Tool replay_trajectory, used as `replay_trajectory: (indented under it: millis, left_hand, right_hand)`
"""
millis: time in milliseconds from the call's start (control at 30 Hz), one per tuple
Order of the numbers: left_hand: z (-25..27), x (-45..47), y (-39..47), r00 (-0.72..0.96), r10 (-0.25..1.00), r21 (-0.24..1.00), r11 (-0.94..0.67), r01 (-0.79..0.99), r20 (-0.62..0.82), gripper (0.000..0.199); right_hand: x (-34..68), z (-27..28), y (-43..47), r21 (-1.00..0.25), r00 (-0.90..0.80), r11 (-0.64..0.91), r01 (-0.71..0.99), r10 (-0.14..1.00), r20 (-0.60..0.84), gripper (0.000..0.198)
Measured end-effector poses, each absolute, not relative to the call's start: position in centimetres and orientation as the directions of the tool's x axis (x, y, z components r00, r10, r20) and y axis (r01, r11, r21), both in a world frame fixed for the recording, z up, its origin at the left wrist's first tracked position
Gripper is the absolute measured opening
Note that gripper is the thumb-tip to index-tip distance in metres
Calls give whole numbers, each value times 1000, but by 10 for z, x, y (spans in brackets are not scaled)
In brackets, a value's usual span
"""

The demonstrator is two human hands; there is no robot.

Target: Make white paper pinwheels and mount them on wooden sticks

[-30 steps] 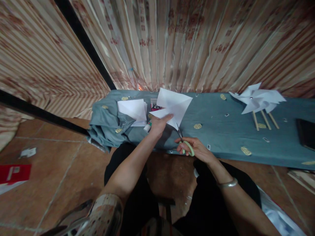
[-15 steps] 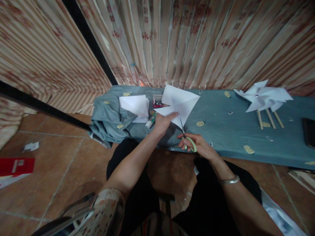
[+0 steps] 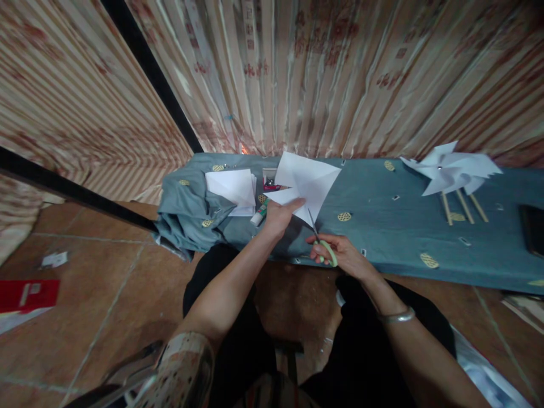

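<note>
My left hand [image 3: 284, 215] grips a white sheet of paper [image 3: 312, 178] with the thumb lying on top. A slit on the sheet's left side parts one flap from the rest. In my right hand [image 3: 335, 249] is a pair of scissors [image 3: 326, 253] with light green handles, its blades at the paper's lower corner. Just left of the sheet lie a glue stick [image 3: 259, 213] and a small red box [image 3: 271, 180] holding shiny bits too small to name. Further left rests a stack of white paper [image 3: 232, 188].
White paper pinwheels [image 3: 450, 167] on wooden sticks [image 3: 465, 207] lie on the right of the cloth-covered bench [image 3: 374, 243]. A dark object [image 3: 533, 226] sits at the right edge. Curtains [image 3: 276, 73] hang behind, with a black pole [image 3: 153, 73] at left.
The scissors' blades have shifted slightly at the paper's lower corner. Both hands keep their hold, and the whole view has moved a little.
</note>
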State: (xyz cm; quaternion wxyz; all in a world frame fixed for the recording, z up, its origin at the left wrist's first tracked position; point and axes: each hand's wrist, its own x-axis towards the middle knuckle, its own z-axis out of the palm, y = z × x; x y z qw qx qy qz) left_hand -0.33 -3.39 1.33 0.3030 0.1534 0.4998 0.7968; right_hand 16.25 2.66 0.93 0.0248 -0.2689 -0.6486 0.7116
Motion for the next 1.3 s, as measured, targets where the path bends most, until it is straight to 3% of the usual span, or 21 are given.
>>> replay_trajectory:
  millis: [400,700,967,1300]
  left_hand:
    - [11,-5,-34,-767,637,893,-300,-335,-74,34]
    - [12,-5,-33,-769,635,886,-315,-341,-70,49]
    - [7,-3,-34,-741,665,887,-282,-367,-95,32]
    - [9,-2,-35,-744,661,882,-285,-375,-103,30]
  right_hand:
    - [161,11,26,-923,-833,-188,336,397,-384,51]
    - [160,10,25,-917,-821,-202,345,409,-399,51]
    - [159,12,24,-917,-816,-211,338,421,-397,56]
    - [160,6,28,-917,-811,-197,348,428,-400,55]
